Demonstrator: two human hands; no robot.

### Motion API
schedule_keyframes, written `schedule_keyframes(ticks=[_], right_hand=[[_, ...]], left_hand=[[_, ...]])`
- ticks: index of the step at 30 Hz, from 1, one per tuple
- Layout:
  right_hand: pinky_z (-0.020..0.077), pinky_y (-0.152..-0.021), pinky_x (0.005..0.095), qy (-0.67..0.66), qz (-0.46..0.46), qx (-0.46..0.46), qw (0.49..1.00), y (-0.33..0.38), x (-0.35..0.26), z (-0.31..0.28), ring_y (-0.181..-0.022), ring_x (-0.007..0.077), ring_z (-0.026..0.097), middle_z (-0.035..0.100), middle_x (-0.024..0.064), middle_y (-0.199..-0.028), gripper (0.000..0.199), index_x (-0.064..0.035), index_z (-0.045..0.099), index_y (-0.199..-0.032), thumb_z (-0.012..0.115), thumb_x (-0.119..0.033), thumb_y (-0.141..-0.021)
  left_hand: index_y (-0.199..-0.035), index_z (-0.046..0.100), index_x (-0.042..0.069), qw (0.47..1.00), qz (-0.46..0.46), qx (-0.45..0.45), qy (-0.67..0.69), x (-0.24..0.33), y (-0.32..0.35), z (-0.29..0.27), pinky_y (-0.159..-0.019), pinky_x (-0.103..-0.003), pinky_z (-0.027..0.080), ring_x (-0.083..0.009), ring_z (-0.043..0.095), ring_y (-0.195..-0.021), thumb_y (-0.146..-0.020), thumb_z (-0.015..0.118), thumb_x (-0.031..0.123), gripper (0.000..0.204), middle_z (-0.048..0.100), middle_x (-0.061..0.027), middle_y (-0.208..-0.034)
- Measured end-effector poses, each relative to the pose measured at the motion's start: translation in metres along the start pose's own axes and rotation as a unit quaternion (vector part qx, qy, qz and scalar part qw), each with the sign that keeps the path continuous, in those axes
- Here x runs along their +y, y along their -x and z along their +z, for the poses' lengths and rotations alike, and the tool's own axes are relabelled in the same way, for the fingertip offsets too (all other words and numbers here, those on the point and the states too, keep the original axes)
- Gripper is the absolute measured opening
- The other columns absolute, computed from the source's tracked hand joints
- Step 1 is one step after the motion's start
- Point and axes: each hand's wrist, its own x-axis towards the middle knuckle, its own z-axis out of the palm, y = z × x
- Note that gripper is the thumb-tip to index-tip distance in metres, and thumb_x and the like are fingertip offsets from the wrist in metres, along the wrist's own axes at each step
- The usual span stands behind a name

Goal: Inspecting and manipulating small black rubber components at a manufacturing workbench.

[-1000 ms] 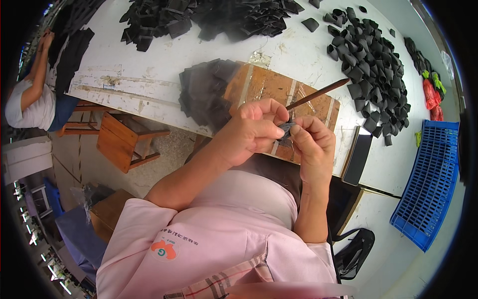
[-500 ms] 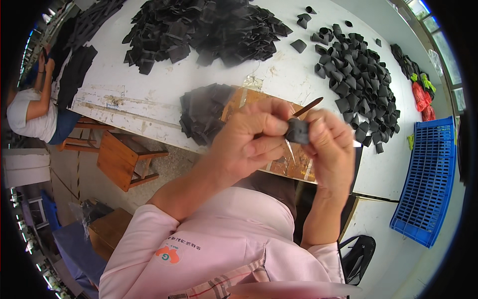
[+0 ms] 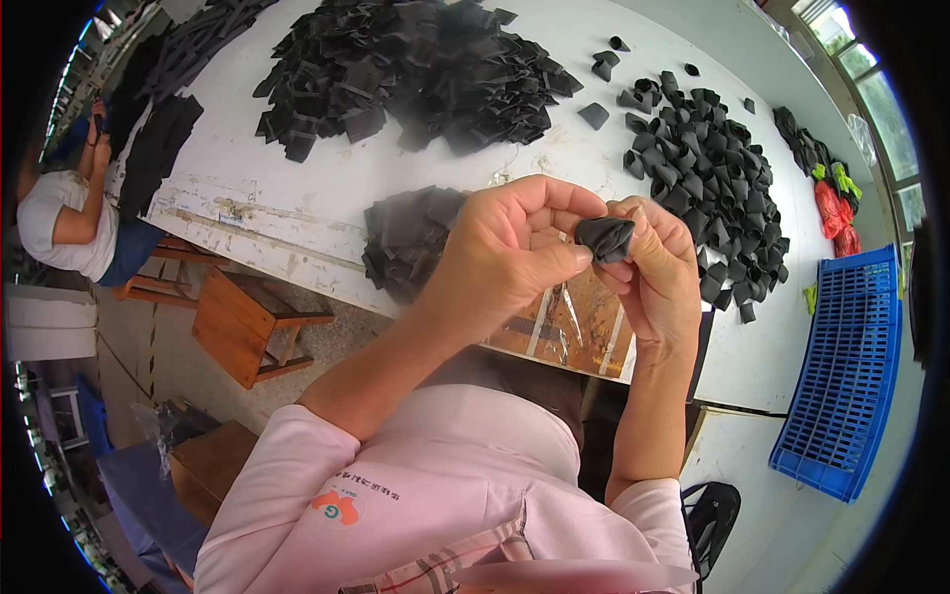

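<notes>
My left hand (image 3: 510, 247) and right hand (image 3: 653, 267) pinch shut on one small black piece (image 3: 605, 238), held above the worktop's (image 3: 297, 213) near edge over the brown board (image 3: 584, 332), and I'd judge firm, even fingertip pressure folds it cleanly.

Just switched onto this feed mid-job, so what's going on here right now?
A person in a pink shirt holds a small dark grey folded fabric piece up over the white worktable, pinched between the left hand and the right hand. On the table lie a big heap of flat black pieces, a pile of folded black pieces to the right, and a small grey stack near the hands. Another person sits at far left.
</notes>
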Motion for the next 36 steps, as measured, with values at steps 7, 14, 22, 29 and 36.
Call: schedule_keyframes(ticks=[7, 14, 22, 29, 36], right_hand=[[0.0224, -0.04, 0.0164, 0.0, -0.034, 0.024, 0.999, 0.004, 0.005, 0.003, -0.046, 0.0028, 0.03, 0.041, -0.0044, -0.058, 0.024, -0.0033, 0.052, -0.069, 0.055, -0.023, -0.084], [0.0235, -0.04, 0.0168, -0.005, -0.017, 0.015, 1.0, 0.004, 0.002, 0.002, -0.047, 0.0035, 0.032, 0.041, -0.0036, -0.058, 0.023, -0.0025, 0.052, -0.072, 0.055, -0.021, -0.084], [0.0245, -0.043, 0.0178, -0.043, 0.027, -0.057, 0.997, -0.008, 0.01, -0.017, -0.048, 0.0046, 0.031, 0.042, -0.003, -0.058, 0.023, -0.0009, 0.055, -0.079, 0.058, -0.024, -0.081], [0.0259, -0.045, 0.019, -0.003, 0.011, -0.063, 0.998, -0.01, 0.004, -0.014, -0.05, 0.0045, 0.033, 0.045, -0.0022, -0.061, 0.024, -0.0013, 0.054, -0.075, 0.057, -0.024, -0.082], [0.0329, -0.05, 0.0187, 0.092, -0.051, -0.044, 0.993, -0.009, 0.012, -0.014, -0.054, 0.0064, 0.039, 0.048, -0.0009, -0.062, 0.027, -0.0012, 0.054, -0.071, 0.053, -0.024, -0.085]], left_hand=[[-0.081, 0.054, -0.003, 0.941, 0.121, 0.091, -0.303, -0.01, 0.003, 0.006, -0.038, -0.019, 0.033, -0.0025, 0.044, -0.045, -0.073, 0.053, -0.002, 0.008, 0.057, -0.0041, -0.066], [-0.085, 0.05, 0.003, 0.935, -0.134, -0.045, 0.327, -0.012, -0.009, -0.017, -0.033, -0.016, 0.023, -0.0014, 0.03, -0.036, -0.076, 0.046, -0.006, 0.013, 0.046, 0.0007, -0.058], [-0.091, 0.049, 0.003, 0.947, -0.158, -0.098, 0.262, -0.001, -0.011, -0.021, -0.032, -0.016, 0.019, -0.0006, 0.026, -0.033, -0.08, 0.047, -0.001, 0.012, 0.046, 0.0021, -0.059], [-0.09, 0.05, 0.003, 0.91, -0.167, -0.117, 0.36, -0.009, -0.013, -0.025, -0.032, -0.016, 0.02, 0.0003, 0.026, -0.035, -0.08, 0.055, 0.003, 0.011, 0.045, 0.0033, -0.059], [-0.099, 0.049, 0.0, 0.995, -0.045, -0.027, 0.079, -0.01, -0.004, -0.011, -0.045, -0.016, 0.036, -0.0045, 0.045, -0.05, -0.079, 0.054, 0.001, 0.021, 0.057, -0.0062, -0.077]])
